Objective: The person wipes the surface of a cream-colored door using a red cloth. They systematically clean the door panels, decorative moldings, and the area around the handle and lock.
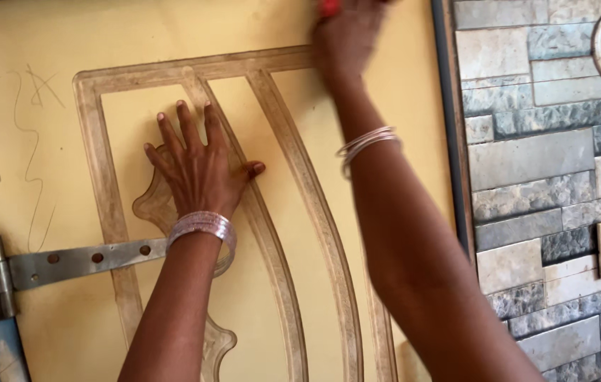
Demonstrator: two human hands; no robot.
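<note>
Yellow door (pixel 53 297) | left hand (pixel 198 170) flat, fingers spread | right hand (pixel 346 35) blurred, grip unclear, red thing (pixel 328 7)

The door (pixel 53 64) under my hands is pale yellow, standing shut and filling most of what I see. A raised, brownish moulding (pixel 293 184) frames it, with a straight top bar and long strips curving down across the panel, and a scalloped ornament at the middle. The moulding looks grimy and worn. Thin pencil-like scribbles mark the upper left of the door. A small red thing (pixel 328 7) shows at the top edge, too blurred to identify.
</note>
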